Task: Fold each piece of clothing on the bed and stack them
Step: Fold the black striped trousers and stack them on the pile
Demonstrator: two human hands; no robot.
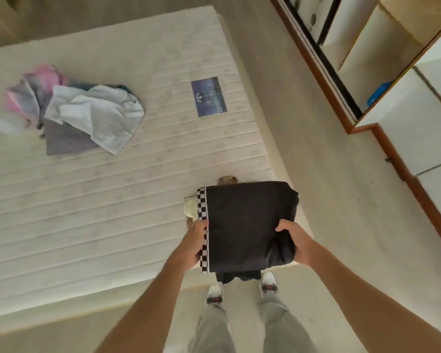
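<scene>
Both hands, left hand [194,242] and right hand [296,242], grip the folded black garment [247,225] at the bed's [87,200] near right corner; unfolded clothes [87,115] lie far left.

Bare mattress, pale floor, wardrobe along the right wall.

A quilted cream mattress [112,200] fills the left side, a blue label [208,96] stitched near its far edge. Light beige floor [341,212] runs beside it. To the right stands a wardrobe [405,110] with white panels, reddish-brown wooden trim and a dark sliding-door track; something blue [376,94] sits inside. Soft, even light.
</scene>
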